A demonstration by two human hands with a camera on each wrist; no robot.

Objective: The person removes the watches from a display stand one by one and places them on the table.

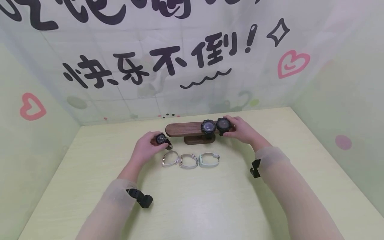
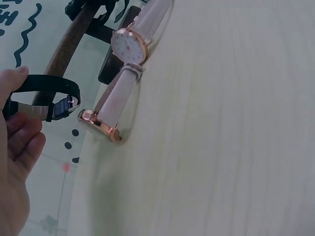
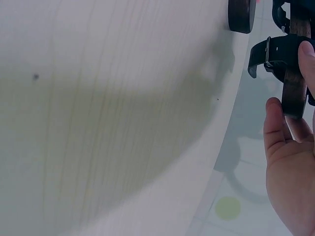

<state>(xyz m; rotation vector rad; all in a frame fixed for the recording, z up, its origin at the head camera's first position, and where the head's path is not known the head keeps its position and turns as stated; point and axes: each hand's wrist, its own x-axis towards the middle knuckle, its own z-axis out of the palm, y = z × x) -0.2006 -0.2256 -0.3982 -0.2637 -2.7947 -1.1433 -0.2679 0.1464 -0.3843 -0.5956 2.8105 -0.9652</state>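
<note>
My left hand (image 1: 145, 148) grips a black wristwatch (image 1: 160, 138) just off the left end of a dark wooden watch stand (image 1: 183, 129). Its black strap (image 2: 49, 83) stays buckled in a loop, as the left wrist view shows. At the stand's right end, my right hand (image 1: 241, 130) pinches a round black watch (image 1: 223, 124) on the bar, thumb below and a finger above. The right wrist view has the thumb (image 3: 307, 61) on this watch's strap. Beside it on the bar sits another black watch (image 1: 208, 126).
Three light-strapped watches lie in a row before the stand: one with a rose-gold case (image 1: 163, 161), a pale middle one (image 1: 189, 166) and a mint one (image 1: 209, 165). Behind the pale table (image 1: 195, 206) hangs a printed white sheet (image 1: 135, 40).
</note>
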